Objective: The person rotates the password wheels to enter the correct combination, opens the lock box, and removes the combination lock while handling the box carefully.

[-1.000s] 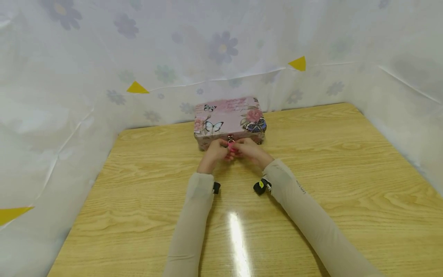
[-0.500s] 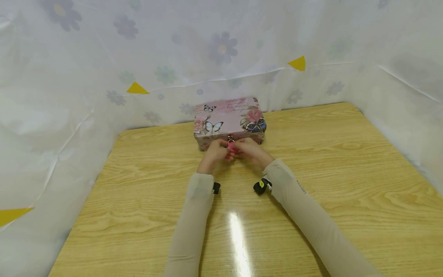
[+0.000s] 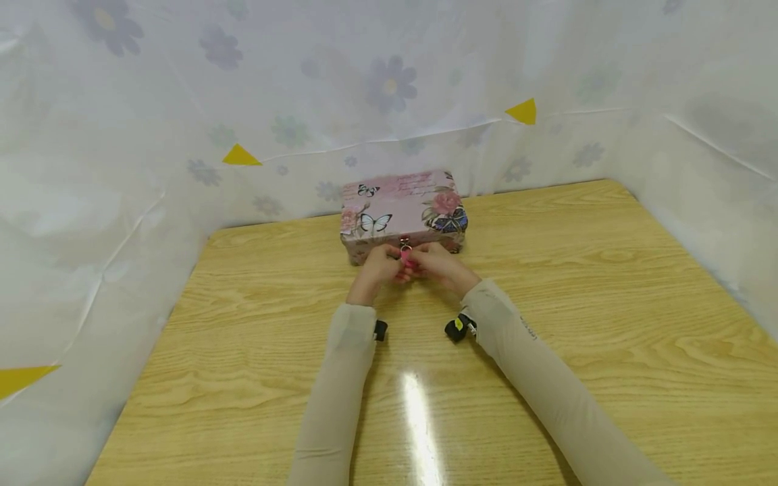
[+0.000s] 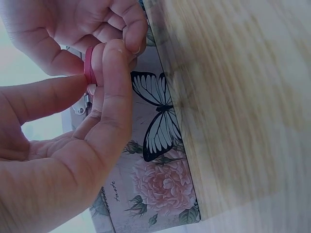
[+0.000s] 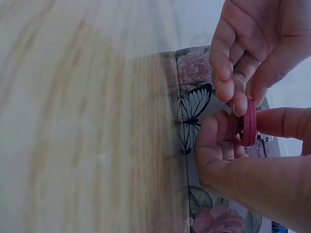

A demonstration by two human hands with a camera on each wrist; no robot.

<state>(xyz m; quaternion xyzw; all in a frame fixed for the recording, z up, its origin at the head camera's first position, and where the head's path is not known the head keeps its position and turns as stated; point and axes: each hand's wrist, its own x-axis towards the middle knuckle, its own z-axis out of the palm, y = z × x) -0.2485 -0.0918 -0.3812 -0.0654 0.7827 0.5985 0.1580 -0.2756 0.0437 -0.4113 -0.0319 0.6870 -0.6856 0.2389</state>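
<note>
Flower-print sheeting (image 3: 389, 40) on three sides of wood-grain counter (image 3: 273, 405); yellow triangles (image 3: 242, 155) on sheeting at 8, 10 and between 1 and 2 (head view). Pink floral box (image 3: 401, 206) on counter at 12 o'clock, near far edge, lid down. Clasp (image 3: 405, 239) mid front face, box's 6 o'clock. Metal ring (image 3: 406, 246) just under clasp; cannot tell if hooked on. Pink tag (image 3: 406, 258) right below ring, in front of box. Left-hand grip (image 3: 378, 264) at tag's 9 o'clock, right-hand grip (image 3: 440, 262) at tag's 3 o'clock. Both clamped on pink tag; edge-on and darker red in both wrist views. Lid print: rose (image 3: 446, 202) at 3, blue butterfly (image 3: 451, 221) at 4, white butterfly (image 3: 375, 223) at 8. Pale sleeves (image 3: 328, 391) from between 6 and 7 (left) and between 4 and 5 (right). Black wrist strap (image 3: 456, 329) each side.
</note>
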